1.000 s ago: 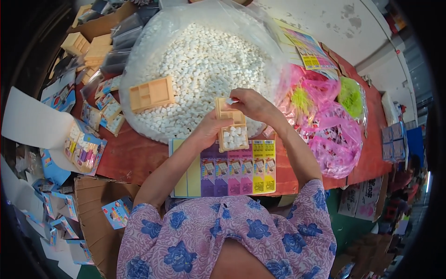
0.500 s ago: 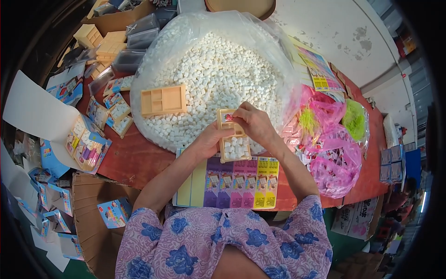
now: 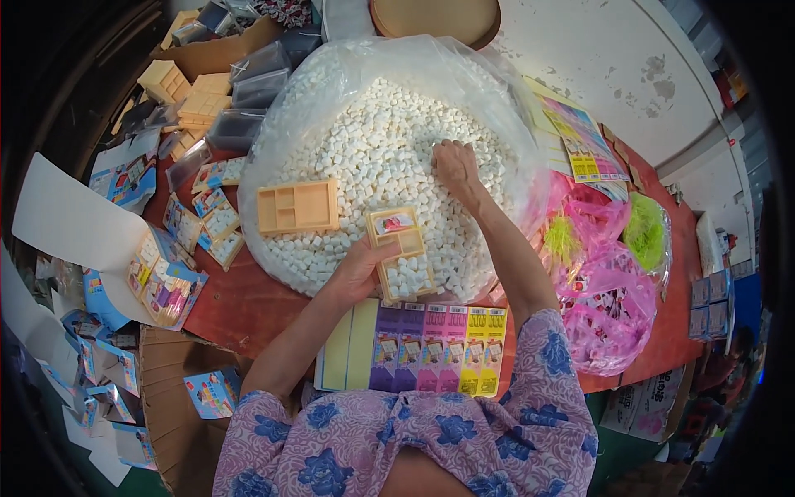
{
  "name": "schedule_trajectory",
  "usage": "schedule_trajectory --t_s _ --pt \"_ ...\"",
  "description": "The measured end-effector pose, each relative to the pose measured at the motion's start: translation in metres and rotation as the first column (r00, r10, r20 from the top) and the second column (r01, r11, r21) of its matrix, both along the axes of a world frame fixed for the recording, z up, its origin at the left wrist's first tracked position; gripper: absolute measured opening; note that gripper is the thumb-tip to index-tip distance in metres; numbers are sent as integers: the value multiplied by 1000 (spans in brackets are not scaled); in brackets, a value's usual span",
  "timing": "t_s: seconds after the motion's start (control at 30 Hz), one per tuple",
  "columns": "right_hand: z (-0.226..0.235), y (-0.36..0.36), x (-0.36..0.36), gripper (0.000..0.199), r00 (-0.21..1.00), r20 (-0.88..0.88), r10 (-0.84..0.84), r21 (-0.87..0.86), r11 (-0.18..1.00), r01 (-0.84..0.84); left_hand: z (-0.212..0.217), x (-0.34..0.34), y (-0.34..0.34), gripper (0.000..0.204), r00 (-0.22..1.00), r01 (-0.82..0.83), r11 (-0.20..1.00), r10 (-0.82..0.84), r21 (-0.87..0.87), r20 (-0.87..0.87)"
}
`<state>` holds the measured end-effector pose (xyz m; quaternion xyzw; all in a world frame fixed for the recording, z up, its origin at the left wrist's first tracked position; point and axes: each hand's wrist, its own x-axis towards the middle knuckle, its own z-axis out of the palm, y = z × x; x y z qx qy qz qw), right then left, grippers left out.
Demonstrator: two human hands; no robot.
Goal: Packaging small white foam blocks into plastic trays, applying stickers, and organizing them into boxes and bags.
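- Two hands are at work, and we see them doing different jobs: our left hand [image 3: 358,269] grips a small tan compartment tray [image 3: 402,253] by its near-left edge, thumb along the side, so the tray stays level and its open cells face up.
- The tray's near cell already holds a heap of small white pieces, and its far end carries a little printed card; we judge it is kept flat so nothing spills back out.
- Our right hand [image 3: 454,166] reaches well beyond the tray, fingers curled down into the big mound of white pieces [image 3: 373,149]; whether it has closed on any we cannot tell, since the fingertips are buried.
- That mound sits in a wide clear plastic bag [image 3: 505,99] with its mouth rolled open, which keeps the loose pieces together and within easy reach of both hands.
- A second tan tray [image 3: 298,207], empty, lies on the heap just left of our left hand, likely parked there to be close by.
- Below both hands, near our body, a row of flat printed cards [image 3: 431,348] in yellow, purple and pink lies on the red table [image 3: 224,298].
- To the right of our right arm lie pink bags [image 3: 613,306] with green tufts; to the far left, finished small packs [image 3: 161,282] are scattered.
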<state>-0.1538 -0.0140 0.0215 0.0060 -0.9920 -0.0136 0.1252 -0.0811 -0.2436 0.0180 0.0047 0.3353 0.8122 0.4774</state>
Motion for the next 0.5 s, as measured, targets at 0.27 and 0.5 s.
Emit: schedule_trajectory --t_s 0.27,0.5 --pt "74 -5 35 4 858 -493 145 1 986 -167 2 -10 5 38 986 -139 985 127 104 111" --pt "84 -34 120 6 919 119 375 -963 -182 199 12 -1 11 59 990 -114 979 99 170 97"
